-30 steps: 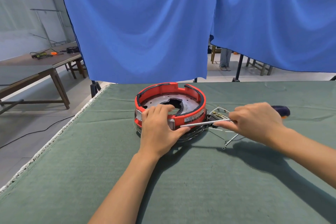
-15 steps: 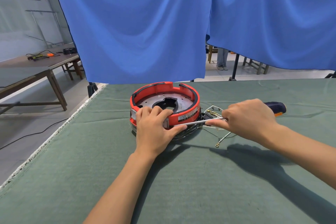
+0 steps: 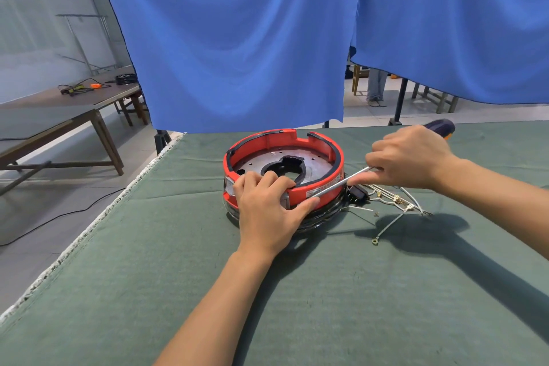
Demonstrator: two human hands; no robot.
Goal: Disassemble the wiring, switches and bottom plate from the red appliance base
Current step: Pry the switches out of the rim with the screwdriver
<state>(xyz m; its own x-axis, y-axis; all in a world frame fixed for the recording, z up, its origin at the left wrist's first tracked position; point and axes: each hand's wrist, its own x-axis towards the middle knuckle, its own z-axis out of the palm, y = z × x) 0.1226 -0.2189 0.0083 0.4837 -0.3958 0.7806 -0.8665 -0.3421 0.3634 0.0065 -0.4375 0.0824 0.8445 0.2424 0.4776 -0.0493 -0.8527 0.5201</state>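
Note:
The round red appliance base (image 3: 322,148) lies on the green cloth table (image 3: 178,246), its silver bottom plate (image 3: 315,165) with a dark central cut-out facing up. My left hand (image 3: 267,208) grips the base's near rim, fingers over the edge and thumb along the side. My right hand (image 3: 410,157) holds a screwdriver (image 3: 341,183) with a dark blue handle; its long metal shaft slants down to the base's near side by my left thumb. White wiring (image 3: 395,202) with metal terminals and a black switch (image 3: 358,193) lies spread on the cloth right of the base.
Blue curtains (image 3: 237,38) hang just behind the table's far edge. The table's left edge (image 3: 89,232) runs diagonally, with floor and a black cable beyond it. A wooden table (image 3: 59,110) with tools stands far left. A person's legs (image 3: 375,86) show behind the curtain gap.
My right hand has lifted up and back, tilting the screwdriver so its shaft slants downward to the base. My left hand keeps its grip on the rim.

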